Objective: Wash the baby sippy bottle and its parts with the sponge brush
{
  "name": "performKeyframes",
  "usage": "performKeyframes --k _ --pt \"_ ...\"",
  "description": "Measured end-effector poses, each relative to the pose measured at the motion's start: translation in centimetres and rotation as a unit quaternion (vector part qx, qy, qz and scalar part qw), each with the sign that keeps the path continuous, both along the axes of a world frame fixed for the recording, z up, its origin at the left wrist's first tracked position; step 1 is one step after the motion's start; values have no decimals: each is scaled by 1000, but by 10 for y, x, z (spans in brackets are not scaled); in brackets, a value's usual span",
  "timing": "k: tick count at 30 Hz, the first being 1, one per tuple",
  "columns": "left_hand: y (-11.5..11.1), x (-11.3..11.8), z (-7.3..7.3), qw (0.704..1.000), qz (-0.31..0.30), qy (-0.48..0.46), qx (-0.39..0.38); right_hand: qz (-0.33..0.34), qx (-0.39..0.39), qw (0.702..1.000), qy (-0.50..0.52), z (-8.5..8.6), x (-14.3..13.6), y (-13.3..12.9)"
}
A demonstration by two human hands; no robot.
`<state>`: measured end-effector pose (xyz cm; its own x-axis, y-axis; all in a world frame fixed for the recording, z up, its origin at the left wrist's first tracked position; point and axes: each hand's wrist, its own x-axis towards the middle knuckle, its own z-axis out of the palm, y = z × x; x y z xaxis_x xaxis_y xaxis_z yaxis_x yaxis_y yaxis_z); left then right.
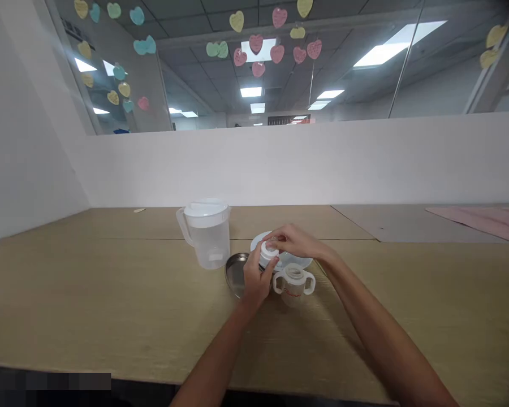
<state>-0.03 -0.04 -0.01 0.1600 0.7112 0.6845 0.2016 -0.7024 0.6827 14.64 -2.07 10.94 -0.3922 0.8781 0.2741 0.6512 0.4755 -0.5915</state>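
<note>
My left hand (257, 276) grips the side of a white ring-shaped bottle top (266, 255), fingers wrapped round it. From above, my right hand (294, 240) pinches the clear tip of the same top, which looks like a nipple; the fingers partly hide it. Just right of my left hand stands a clear baby bottle (293, 289) with two white handles and red lettering, upright and without a lid. Behind the hands is a white dish (303, 262), partly covered by them. A round metal dish (236, 274) lies left of my left hand, its right part hidden.
A translucent pitcher (212, 240) with a white lid and handle stands left of the metal dish. Farther back lie a small pale flat piece (139, 210) and, at right, a pink cloth (487, 219). A white wall (280, 164) with glass above closes off the brown tabletop (110, 299).
</note>
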Motion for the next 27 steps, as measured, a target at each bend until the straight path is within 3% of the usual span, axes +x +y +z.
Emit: performKeyframes --k 4,9,12,15,17,21,25,27 --pt "0 -1 0 999 -14 32 28 54 -111 989 80 0 16 3" --pt "3 0 -1 995 -24 66 65 68 -212 971 88 -3 46 5" --pt "8 -2 -4 995 27 74 55 24 -188 980 68 -12 67 11" --pt "17 -6 -6 993 71 93 28 -126 -109 985 -36 -26 81 23" --pt "25 -9 -4 989 88 116 16 -211 -89 961 -152 -36 82 33" --pt "41 -6 14 967 107 232 -8 -208 -112 939 -252 -49 63 48" --pt "53 6 34 901 120 416 -14 -197 -95 925 -309 -58 45 49" --pt "59 11 38 875 124 468 -6 -190 -76 934 -294 -62 47 42"
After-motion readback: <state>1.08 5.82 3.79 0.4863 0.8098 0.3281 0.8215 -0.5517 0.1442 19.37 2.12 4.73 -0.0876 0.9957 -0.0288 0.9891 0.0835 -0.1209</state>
